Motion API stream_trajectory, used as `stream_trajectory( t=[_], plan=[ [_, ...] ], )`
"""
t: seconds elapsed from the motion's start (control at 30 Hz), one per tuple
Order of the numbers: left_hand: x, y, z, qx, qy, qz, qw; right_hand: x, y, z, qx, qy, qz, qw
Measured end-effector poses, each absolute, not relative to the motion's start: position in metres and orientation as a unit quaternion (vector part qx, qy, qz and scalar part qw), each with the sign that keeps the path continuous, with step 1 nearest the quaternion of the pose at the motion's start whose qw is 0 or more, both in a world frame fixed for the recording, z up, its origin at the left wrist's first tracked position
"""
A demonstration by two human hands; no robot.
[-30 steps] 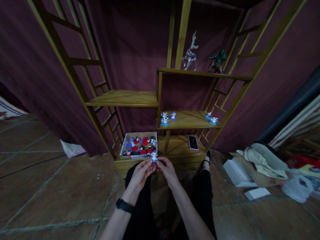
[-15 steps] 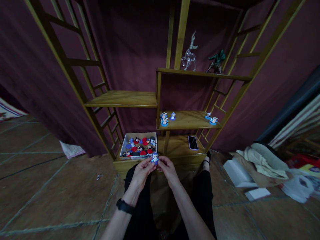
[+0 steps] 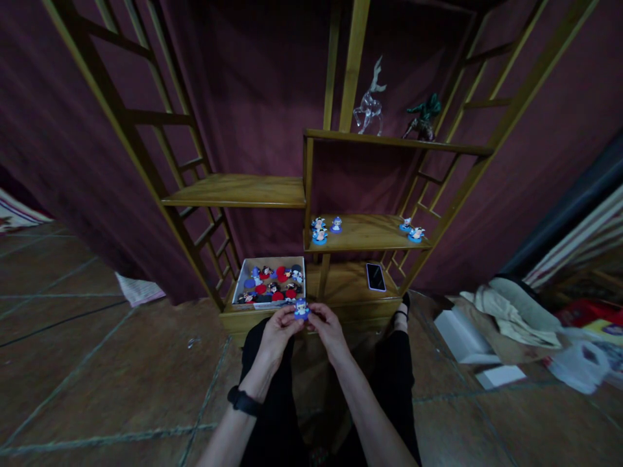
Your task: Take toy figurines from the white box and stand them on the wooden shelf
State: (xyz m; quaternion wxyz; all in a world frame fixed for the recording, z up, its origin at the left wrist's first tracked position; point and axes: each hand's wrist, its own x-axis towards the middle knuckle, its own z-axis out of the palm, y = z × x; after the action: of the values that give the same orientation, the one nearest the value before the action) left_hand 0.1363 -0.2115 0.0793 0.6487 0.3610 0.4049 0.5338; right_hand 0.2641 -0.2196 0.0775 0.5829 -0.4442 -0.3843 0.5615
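Observation:
Between my two hands is a small purple and white figurine (image 3: 301,309) on a round purple base, held upright. My left hand (image 3: 278,334) pinches it from the left side, and my right hand (image 3: 329,329) grips it from the right. Just beyond them, a shallow cardboard box (image 3: 238,285) holds several figurines with red, purple and dark bases. On the shelf above, a similar purple figurine (image 3: 336,225) stands beside blue-based figurines (image 3: 319,237). Another blue-based figurine (image 3: 415,235) is near that shelf's right end.
The wooden shelf unit (image 3: 233,191) stands in front of a dark red curtain. A phone (image 3: 376,277) lies on the lowest board. Higher up are a clear deer statuette (image 3: 370,107) and a dark green figure (image 3: 424,118). Plastic bags (image 3: 579,360) and a white box (image 3: 462,337) lie at right.
Both hands keep hold of the figurine, which looks slightly turned and a touch lower. The camera view has shifted very little.

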Motion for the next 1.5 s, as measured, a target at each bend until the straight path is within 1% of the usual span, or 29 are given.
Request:
stream_trajectory(
  t=[0.43, 0.63, 0.97, 1.37, 1.5],
  plan=[
    [0.136, -0.213, 0.083, 0.358, 0.410, 0.539, 0.643, 0.264, -0.223, 0.080, -0.461, -0.378, 0.551, 0.583],
    [0.136, -0.214, 0.082, 0.381, 0.423, 0.542, 0.619, 0.263, -0.221, 0.078, -0.455, -0.380, 0.559, 0.579],
    [0.139, -0.214, 0.077, 0.467, 0.448, 0.543, 0.535, 0.260, -0.222, 0.075, -0.446, -0.385, 0.564, 0.579],
    [0.130, -0.206, 0.064, 0.573, 0.488, 0.496, 0.433, 0.248, -0.213, 0.062, -0.467, -0.367, 0.556, 0.581],
    [0.124, -0.197, 0.068, 0.601, 0.477, 0.483, 0.422, 0.244, -0.202, 0.056, -0.471, -0.363, 0.552, 0.585]
  ],
)
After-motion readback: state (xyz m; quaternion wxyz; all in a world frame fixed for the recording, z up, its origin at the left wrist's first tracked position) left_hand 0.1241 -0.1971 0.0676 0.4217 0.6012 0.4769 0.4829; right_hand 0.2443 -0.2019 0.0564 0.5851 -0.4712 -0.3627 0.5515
